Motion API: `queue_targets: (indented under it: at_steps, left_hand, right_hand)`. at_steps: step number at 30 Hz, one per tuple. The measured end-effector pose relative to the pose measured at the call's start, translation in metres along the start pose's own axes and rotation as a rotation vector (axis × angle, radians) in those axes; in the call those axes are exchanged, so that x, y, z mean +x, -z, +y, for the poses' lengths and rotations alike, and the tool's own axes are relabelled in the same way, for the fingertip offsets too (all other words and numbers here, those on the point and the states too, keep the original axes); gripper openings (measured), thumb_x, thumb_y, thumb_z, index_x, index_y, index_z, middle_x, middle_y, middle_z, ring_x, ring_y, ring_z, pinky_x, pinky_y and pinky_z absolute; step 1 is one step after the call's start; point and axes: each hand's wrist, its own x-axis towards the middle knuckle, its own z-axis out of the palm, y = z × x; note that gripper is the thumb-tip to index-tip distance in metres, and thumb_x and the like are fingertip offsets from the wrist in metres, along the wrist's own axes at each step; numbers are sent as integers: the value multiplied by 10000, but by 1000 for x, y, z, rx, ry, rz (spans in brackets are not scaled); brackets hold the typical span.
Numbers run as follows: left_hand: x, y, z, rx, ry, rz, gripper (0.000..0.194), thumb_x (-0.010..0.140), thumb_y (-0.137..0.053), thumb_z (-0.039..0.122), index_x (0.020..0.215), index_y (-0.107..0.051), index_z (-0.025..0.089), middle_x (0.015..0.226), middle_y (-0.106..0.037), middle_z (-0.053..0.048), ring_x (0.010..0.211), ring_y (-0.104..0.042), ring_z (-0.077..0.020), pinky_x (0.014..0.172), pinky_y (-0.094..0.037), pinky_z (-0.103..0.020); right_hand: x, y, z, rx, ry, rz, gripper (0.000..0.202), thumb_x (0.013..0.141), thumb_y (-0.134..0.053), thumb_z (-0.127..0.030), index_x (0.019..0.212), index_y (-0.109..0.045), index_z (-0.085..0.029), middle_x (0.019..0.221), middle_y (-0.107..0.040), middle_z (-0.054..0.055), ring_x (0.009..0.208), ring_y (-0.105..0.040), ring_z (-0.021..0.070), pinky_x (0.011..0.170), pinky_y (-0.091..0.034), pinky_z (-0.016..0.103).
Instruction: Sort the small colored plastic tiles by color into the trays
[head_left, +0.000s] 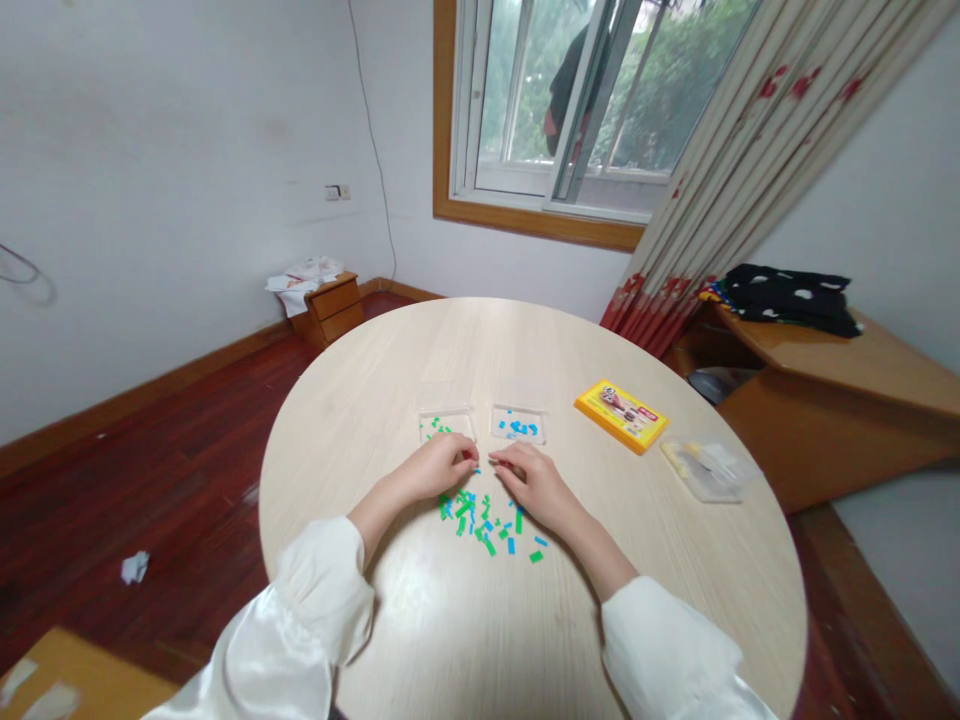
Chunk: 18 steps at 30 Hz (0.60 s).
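My left hand (448, 464) is closed with its fingers curled, just in front of a clear box (448, 412) of small green pieces. A tiny blue piece (478, 470) shows at its fingertips; whether it is pinched or lies on the table I cannot tell. Facing it, my right hand (529, 480) has thumb and fingers drawn together near a second clear box (519, 412) with blue pieces (523, 428). What it holds, if anything, is too small to make out. Below and between both hands lies a loose pile of green and blue building pieces (484, 520).
A yellow box (622, 414) lies on the round table (480, 640), right of the clear boxes. Beside it sits a clear case (708, 470) with pale and yellow items. A wooden desk (832, 400) bearing folded dark cloth (791, 297) stands to the right.
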Motion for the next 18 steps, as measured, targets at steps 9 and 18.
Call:
queue_targets:
  at_steps: [9,18]
  left_hand:
    - [-8,12,-5,-71,22,-330,173,705,-570,118,842,-674,111,630,-569,15,561,-470,-92,528,-343,-185]
    - [-7,9,-4,-61,31,-350,98,714,-567,92,752,-655,112,619,-551,18,560,-447,-87,552,-346,-190]
  right_hand:
    - [3,-15,-2,-72,76,-116,158,841,-555,-132,882,-690,-203,843,-603,51,833,-550,181,757,-463,323]
    - [10,-4,8,-104,99,138,146,858,-485,-127,827,-614,-188,813,-619,59,820,-557,200,751,-458,342]
